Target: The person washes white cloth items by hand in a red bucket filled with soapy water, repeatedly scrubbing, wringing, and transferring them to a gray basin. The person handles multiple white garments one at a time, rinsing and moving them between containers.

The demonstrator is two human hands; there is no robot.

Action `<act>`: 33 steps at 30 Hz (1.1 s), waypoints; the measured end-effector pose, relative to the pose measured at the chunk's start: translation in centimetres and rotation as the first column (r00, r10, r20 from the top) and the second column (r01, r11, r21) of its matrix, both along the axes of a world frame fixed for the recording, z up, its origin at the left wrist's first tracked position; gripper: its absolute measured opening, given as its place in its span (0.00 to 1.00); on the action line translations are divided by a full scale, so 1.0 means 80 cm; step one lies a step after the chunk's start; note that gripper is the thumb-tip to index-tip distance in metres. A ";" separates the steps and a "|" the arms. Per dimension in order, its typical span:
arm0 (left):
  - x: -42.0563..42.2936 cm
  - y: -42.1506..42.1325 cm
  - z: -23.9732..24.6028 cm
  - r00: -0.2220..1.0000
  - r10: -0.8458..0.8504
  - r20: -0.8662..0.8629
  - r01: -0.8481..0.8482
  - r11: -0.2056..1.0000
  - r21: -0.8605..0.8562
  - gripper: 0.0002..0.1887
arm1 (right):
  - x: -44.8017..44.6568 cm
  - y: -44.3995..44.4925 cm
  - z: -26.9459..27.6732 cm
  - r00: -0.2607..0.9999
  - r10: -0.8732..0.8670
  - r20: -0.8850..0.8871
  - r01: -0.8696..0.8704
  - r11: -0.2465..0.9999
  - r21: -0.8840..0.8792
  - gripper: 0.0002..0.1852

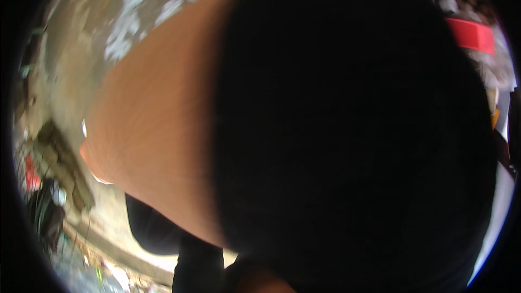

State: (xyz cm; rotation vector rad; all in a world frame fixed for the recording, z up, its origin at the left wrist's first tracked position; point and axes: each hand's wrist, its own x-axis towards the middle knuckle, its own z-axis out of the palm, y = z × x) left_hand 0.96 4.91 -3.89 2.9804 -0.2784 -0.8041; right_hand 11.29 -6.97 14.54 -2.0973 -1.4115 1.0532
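A bare forearm (163,130) crosses close in front of the camera and narrows towards the left. Its black sleeve (350,130) fills most of the picture and is too near to be sharp. Whether this arm is my left or my right, I cannot tell. Neither of my hands can be made out. Slivers of something white (84,127) show at the forearm's far end, too little to name. Another small patch of skin (266,283) appears at the bottom edge, blurred. Beyond the arm lies a concrete floor (69,65) with pale, wet-looking patches.
Black seat-like shape (150,228) below the forearm, partly hidden. On the left lie a rough, olive-brown long object (65,167) and a dark bundle (47,215). Mixed litter (101,276) borders the floor at lower left. A red plastic container (472,34) stands at upper right.
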 end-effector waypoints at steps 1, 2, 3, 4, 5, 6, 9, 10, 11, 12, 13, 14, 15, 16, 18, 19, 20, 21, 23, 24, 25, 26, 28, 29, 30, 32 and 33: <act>-0.003 0.000 -0.003 0.999 0.036 -0.023 -0.035 0.999 0.021 0.28 | -0.001 0.012 -0.003 0.998 0.041 -0.053 -0.041 0.999 0.001 0.23; -0.002 0.003 -0.012 0.996 0.078 -0.037 -0.077 0.997 0.022 0.28 | 0.006 0.019 -0.006 0.993 0.081 -0.090 -0.084 0.996 -0.035 0.23; 0.001 0.007 -0.021 0.992 0.113 -0.055 -0.111 0.993 0.028 0.27 | 0.010 0.022 -0.009 0.987 0.078 -0.143 -0.089 0.993 -0.077 0.23; 0.007 0.015 -0.030 0.985 0.157 -0.068 -0.155 0.987 0.033 0.27 | 0.017 0.020 -0.009 0.978 0.071 -0.194 -0.091 0.992 -0.092 0.23; 0.011 0.022 -0.037 0.973 0.212 -0.091 -0.210 0.977 0.036 0.26 | 0.017 0.015 -0.010 0.964 0.046 -0.263 -0.079 0.990 -0.117 0.23; 0.016 0.030 -0.045 0.955 0.278 -0.106 -0.277 0.961 0.025 0.26 | 0.015 0.006 -0.015 0.949 0.002 -0.314 -0.056 0.985 -0.163 0.23; 0.021 0.039 -0.043 0.855 0.509 -0.100 -0.515 0.856 -0.046 0.25 | -0.014 -0.031 -0.050 0.820 -0.389 -0.420 0.240 0.900 -0.365 0.23; 0.014 0.034 -0.032 0.806 0.586 -0.089 -0.592 0.802 -0.085 0.25 | -0.043 -0.043 -0.075 0.680 -0.623 -0.388 0.495 0.779 -0.384 0.24; 0.008 0.026 -0.015 0.751 0.656 -0.071 -0.659 0.740 -0.132 0.25 | -0.076 -0.062 -0.102 0.440 -0.783 -0.439 0.711 0.602 -0.363 0.33; -0.006 0.012 0.005 0.689 0.722 -0.065 -0.718 0.666 -0.203 0.25 | -0.106 -0.057 -0.138 0.278 -0.879 -0.388 0.852 0.413 -0.323 0.33; -0.018 -0.003 0.028 0.627 0.772 -0.106 -0.760 0.576 -0.302 0.25 | -0.133 -0.057 -0.175 0.021 -0.863 -0.504 0.863 0.270 -0.428 0.32; -0.036 -0.025 0.051 0.575 0.789 -0.215 -0.785 0.459 -0.415 0.25 | -0.155 -0.055 -0.213 -0.280 -0.678 -0.680 0.869 0.121 -0.479 0.31; -0.046 -0.039 0.072 0.500 0.719 -0.483 -0.785 0.141 -0.603 0.24 | -0.169 -0.046 -0.249 -0.405 -0.485 -0.775 0.853 0.104 -0.511 0.29; -0.069 -0.064 0.091 0.538 0.758 -0.368 -0.772 0.267 -0.577 0.20 | -0.182 -0.041 -0.277 -0.370 -0.312 -0.875 0.899 0.116 -0.422 0.26; -0.087 -0.087 0.107 0.700 0.637 -0.323 -0.694 0.503 -0.514 0.23 | -0.191 -0.035 -0.305 -0.374 -0.192 -0.907 0.907 0.130 -0.401 0.22; -0.091 -0.088 0.108 0.845 0.535 0.012 -0.373 0.606 -0.702 0.26 | -0.188 -0.035 -0.306 -0.336 -0.282 -0.899 0.914 0.133 -0.383 0.21; -0.084 -0.081 0.100 0.823 0.567 0.026 -0.385 0.590 -0.710 0.24 | -0.184 -0.038 -0.299 -0.298 -0.368 -0.881 0.921 0.133 -0.367 0.19; -0.079 -0.068 0.090 0.782 0.623 0.018 -0.425 0.555 -0.715 0.22 | -0.176 -0.045 -0.285 -0.268 -0.453 -0.850 0.924 0.130 -0.361 0.17; -0.038 -0.021 0.055 0.775 0.632 0.008 -0.527 0.652 -0.545 0.15 | -0.170 -0.063 -0.246 -0.224 -0.627 -0.746 0.914 0.129 -0.384 0.15; -0.023 0.007 0.040 0.821 0.571 -0.007 -0.504 0.720 -0.477 0.17 | -0.164 -0.068 -0.229 -0.555 -0.247 -0.794 0.821 -0.009 -0.571 0.14; -0.009 0.036 0.026 0.903 0.427 0.044 -0.354 0.800 -0.485 0.21 | -0.163 -0.073 -0.213 -0.420 -0.458 -0.783 0.887 -0.025 -0.462 0.15; 0.000 0.054 0.019 0.922 0.376 0.093 -0.318 0.873 -0.371 0.23 | -0.162 -0.075 -0.200 -0.263 -0.614 -0.744 0.934 0.032 -0.357 0.16; 0.001 0.070 0.013 0.837 0.528 0.147 -0.394 0.766 -0.507 0.24 | -0.168 -0.069 -0.187 -0.096 -0.780 -0.619 0.987 0.007 -0.162 0.26; -0.006 0.070 0.014 0.809 0.499 0.310 -0.377 0.846 -0.377 0.25 | -0.170 -0.063 -0.187 0.112 -0.889 -0.445 0.993 0.121 0.007 0.27; -0.016 0.061 0.016 0.878 0.397 0.267 -0.328 0.906 -0.267 0.26 | -0.176 -0.055 -0.190 0.243 -0.951 -0.192 0.959 0.205 0.198 0.28; -0.039 0.036 0.017 0.948 0.168 0.269 -0.137 0.982 -0.130 0.28 | -0.182 -0.039 -0.202 0.465 -0.881 0.082 0.870 0.472 0.142 0.32; -0.048 0.022 0.015 0.971 0.201 0.129 -0.154 0.940 -0.303 0.30 | -0.183 -0.031 -0.210 0.564 -0.800 0.205 0.811 0.584 0.046 0.32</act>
